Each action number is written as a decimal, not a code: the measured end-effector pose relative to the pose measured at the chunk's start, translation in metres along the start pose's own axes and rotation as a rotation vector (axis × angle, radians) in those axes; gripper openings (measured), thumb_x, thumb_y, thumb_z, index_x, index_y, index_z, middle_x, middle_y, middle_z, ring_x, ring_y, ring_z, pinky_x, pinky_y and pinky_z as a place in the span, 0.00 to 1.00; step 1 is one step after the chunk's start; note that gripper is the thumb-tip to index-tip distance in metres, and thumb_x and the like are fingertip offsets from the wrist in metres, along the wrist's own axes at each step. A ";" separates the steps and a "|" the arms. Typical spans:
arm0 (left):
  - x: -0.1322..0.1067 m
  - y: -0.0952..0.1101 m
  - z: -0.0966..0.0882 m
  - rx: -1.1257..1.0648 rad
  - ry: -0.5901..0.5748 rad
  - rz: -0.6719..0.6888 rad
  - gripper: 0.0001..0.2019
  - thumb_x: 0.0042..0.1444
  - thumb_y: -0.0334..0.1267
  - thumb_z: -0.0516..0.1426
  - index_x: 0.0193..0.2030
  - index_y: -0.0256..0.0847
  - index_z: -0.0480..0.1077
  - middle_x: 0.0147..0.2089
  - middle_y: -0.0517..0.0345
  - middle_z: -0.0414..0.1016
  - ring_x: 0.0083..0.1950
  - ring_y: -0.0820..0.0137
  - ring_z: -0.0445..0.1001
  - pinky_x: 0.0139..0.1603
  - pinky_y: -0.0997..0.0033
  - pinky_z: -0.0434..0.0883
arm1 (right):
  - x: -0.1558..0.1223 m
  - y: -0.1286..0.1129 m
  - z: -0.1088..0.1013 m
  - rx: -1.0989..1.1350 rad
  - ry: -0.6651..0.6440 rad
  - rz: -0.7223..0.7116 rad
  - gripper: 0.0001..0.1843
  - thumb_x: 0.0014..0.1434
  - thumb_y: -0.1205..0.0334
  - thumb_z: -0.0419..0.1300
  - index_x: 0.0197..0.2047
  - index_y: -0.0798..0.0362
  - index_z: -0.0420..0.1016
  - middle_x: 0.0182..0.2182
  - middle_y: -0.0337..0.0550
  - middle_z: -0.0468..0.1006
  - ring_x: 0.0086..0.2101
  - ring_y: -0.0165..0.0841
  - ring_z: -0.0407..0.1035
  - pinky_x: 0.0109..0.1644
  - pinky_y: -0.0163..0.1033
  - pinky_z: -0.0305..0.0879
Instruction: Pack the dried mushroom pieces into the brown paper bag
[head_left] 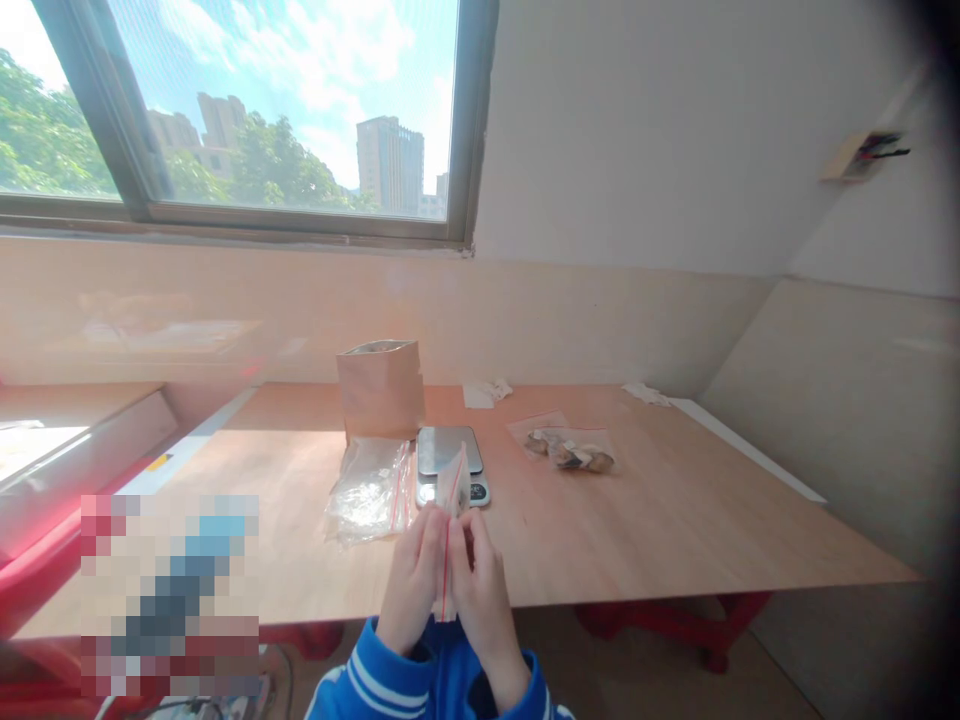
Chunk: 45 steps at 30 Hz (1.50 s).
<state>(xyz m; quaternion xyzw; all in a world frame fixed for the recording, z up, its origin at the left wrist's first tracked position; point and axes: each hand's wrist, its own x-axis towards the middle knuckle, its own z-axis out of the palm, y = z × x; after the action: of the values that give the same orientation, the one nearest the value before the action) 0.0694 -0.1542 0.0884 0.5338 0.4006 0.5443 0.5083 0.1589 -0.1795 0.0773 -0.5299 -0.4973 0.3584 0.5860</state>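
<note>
Between my two hands is a small clear zip bag (452, 482) with a red seal line, held upright in front of me. My left hand (412, 565) pinches its left side, and my right hand (482, 562) pinches the right side near the seal. What the bag contains is hard to make out. Just behind it sits a kitchen scale (442, 450) with a steel plate and a dark display, partly covered by the bag. Left of the scale lies a stack of flat clear zip bags (367, 490).
A brown paper pouch (381, 390) stands with its top open behind the stack. Filled zip bags (581, 455) with brownish pieces lie to the right. Crumpled white paper (487, 393) rests by the wall. A pixelated patch covers the table's lower left.
</note>
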 end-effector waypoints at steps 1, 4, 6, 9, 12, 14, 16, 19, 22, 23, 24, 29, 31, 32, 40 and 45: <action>-0.001 -0.002 -0.001 0.006 0.008 -0.022 0.19 0.58 0.55 0.53 0.27 0.40 0.67 0.27 0.59 0.68 0.30 0.71 0.68 0.33 0.74 0.67 | -0.002 -0.002 0.002 -0.039 0.005 -0.017 0.19 0.64 0.44 0.49 0.30 0.48 0.62 0.22 0.36 0.68 0.24 0.33 0.66 0.30 0.36 0.59; -0.002 -0.005 -0.003 0.033 -0.038 -0.091 0.21 0.58 0.57 0.52 0.27 0.40 0.64 0.20 0.63 0.61 0.21 0.75 0.62 0.22 0.76 0.61 | -0.004 -0.002 0.004 -0.095 -0.028 -0.051 0.17 0.65 0.46 0.48 0.30 0.47 0.62 0.21 0.36 0.68 0.23 0.33 0.66 0.28 0.36 0.59; -0.002 -0.006 -0.003 0.054 -0.082 -0.089 0.21 0.57 0.57 0.52 0.28 0.41 0.62 0.18 0.67 0.56 0.18 0.78 0.56 0.18 0.77 0.55 | -0.003 -0.001 0.003 -0.110 -0.033 -0.069 0.17 0.66 0.48 0.47 0.33 0.48 0.66 0.23 0.39 0.71 0.25 0.34 0.69 0.29 0.36 0.62; -0.002 -0.004 -0.002 0.063 -0.130 -0.075 0.20 0.57 0.57 0.52 0.31 0.41 0.60 0.19 0.69 0.56 0.18 0.79 0.56 0.18 0.79 0.53 | -0.003 0.001 0.002 -0.109 -0.029 -0.094 0.19 0.68 0.50 0.44 0.41 0.52 0.71 0.32 0.47 0.78 0.33 0.37 0.74 0.35 0.37 0.67; -0.003 -0.002 -0.001 0.079 -0.133 -0.106 0.21 0.56 0.59 0.52 0.31 0.41 0.59 0.19 0.70 0.55 0.18 0.79 0.56 0.17 0.80 0.52 | -0.004 -0.001 0.001 -0.104 -0.082 -0.100 0.21 0.69 0.52 0.42 0.44 0.53 0.72 0.37 0.50 0.79 0.38 0.37 0.75 0.39 0.37 0.69; -0.003 -0.003 -0.002 0.104 -0.122 -0.120 0.22 0.56 0.60 0.52 0.30 0.41 0.58 0.19 0.70 0.54 0.17 0.79 0.55 0.16 0.80 0.52 | -0.005 -0.003 0.000 -0.120 -0.119 -0.123 0.21 0.69 0.53 0.41 0.43 0.52 0.72 0.37 0.49 0.79 0.38 0.37 0.75 0.41 0.37 0.70; -0.003 -0.004 -0.004 0.125 -0.108 -0.115 0.22 0.55 0.60 0.53 0.28 0.41 0.57 0.19 0.70 0.53 0.18 0.79 0.56 0.17 0.80 0.53 | -0.006 -0.006 -0.001 -0.146 -0.152 -0.160 0.21 0.69 0.55 0.41 0.44 0.52 0.73 0.38 0.49 0.79 0.39 0.36 0.75 0.43 0.37 0.69; -0.002 -0.008 -0.007 0.122 -0.087 -0.096 0.22 0.55 0.59 0.54 0.27 0.40 0.57 0.20 0.69 0.53 0.19 0.80 0.56 0.17 0.81 0.53 | -0.006 -0.009 -0.002 -0.187 -0.187 -0.198 0.20 0.68 0.57 0.41 0.47 0.52 0.73 0.40 0.49 0.79 0.42 0.36 0.75 0.46 0.37 0.68; -0.002 -0.010 -0.009 0.103 -0.094 -0.095 0.21 0.57 0.58 0.52 0.28 0.40 0.60 0.20 0.69 0.54 0.19 0.79 0.57 0.17 0.80 0.54 | -0.006 -0.008 0.000 -0.213 -0.178 -0.188 0.19 0.68 0.58 0.42 0.46 0.53 0.74 0.39 0.49 0.79 0.40 0.36 0.75 0.43 0.36 0.68; -0.002 -0.011 -0.009 0.098 -0.103 -0.102 0.21 0.57 0.58 0.51 0.29 0.40 0.60 0.20 0.69 0.55 0.18 0.79 0.57 0.17 0.80 0.54 | -0.006 -0.007 0.001 -0.222 -0.167 -0.172 0.19 0.68 0.57 0.43 0.45 0.53 0.74 0.37 0.48 0.79 0.38 0.36 0.75 0.41 0.36 0.68; -0.002 -0.011 -0.010 0.093 -0.112 -0.112 0.21 0.58 0.57 0.51 0.30 0.40 0.61 0.20 0.69 0.55 0.18 0.79 0.56 0.16 0.80 0.54 | -0.006 -0.005 0.002 -0.230 -0.156 -0.152 0.19 0.67 0.57 0.43 0.42 0.53 0.74 0.34 0.48 0.79 0.35 0.36 0.75 0.38 0.35 0.67; -0.002 -0.010 -0.012 0.058 -0.095 -0.106 0.19 0.56 0.55 0.55 0.29 0.39 0.64 0.21 0.66 0.59 0.20 0.78 0.59 0.17 0.79 0.57 | -0.005 0.000 0.004 -0.195 -0.145 -0.065 0.20 0.67 0.53 0.45 0.40 0.54 0.75 0.28 0.45 0.78 0.30 0.36 0.73 0.33 0.34 0.63; -0.001 -0.009 -0.011 0.015 -0.064 -0.078 0.19 0.54 0.53 0.57 0.27 0.38 0.65 0.23 0.64 0.62 0.24 0.77 0.62 0.23 0.79 0.62 | -0.005 0.002 0.006 -0.131 -0.150 -0.051 0.20 0.66 0.52 0.46 0.37 0.53 0.75 0.28 0.44 0.77 0.29 0.35 0.72 0.33 0.34 0.62; -0.001 -0.009 -0.011 -0.013 -0.056 -0.075 0.19 0.53 0.53 0.58 0.26 0.37 0.65 0.23 0.64 0.62 0.25 0.77 0.63 0.24 0.79 0.63 | -0.005 0.003 0.008 -0.091 -0.143 -0.049 0.21 0.66 0.51 0.46 0.35 0.54 0.74 0.27 0.43 0.76 0.29 0.34 0.71 0.33 0.34 0.62; -0.001 0.003 -0.011 -0.273 0.069 -0.284 0.24 0.48 0.59 0.58 0.23 0.41 0.56 0.13 0.73 0.48 0.12 0.83 0.47 0.12 0.81 0.45 | -0.004 0.016 0.012 0.338 0.125 0.190 0.21 0.61 0.44 0.48 0.32 0.52 0.69 0.26 0.40 0.73 0.26 0.32 0.68 0.28 0.34 0.65; 0.003 0.004 -0.023 -0.313 0.214 -0.234 0.24 0.50 0.54 0.58 0.21 0.42 0.50 0.13 0.74 0.44 0.13 0.84 0.44 0.14 0.80 0.42 | 0.002 0.019 -0.005 0.275 0.352 0.197 0.18 0.58 0.45 0.52 0.34 0.51 0.70 0.24 0.39 0.70 0.25 0.31 0.66 0.26 0.33 0.63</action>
<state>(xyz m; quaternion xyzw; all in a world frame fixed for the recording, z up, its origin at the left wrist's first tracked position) 0.0464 -0.1494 0.0898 0.3375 0.4223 0.5905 0.5992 0.1660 -0.1753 0.0596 -0.5454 -0.2798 0.3803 0.6925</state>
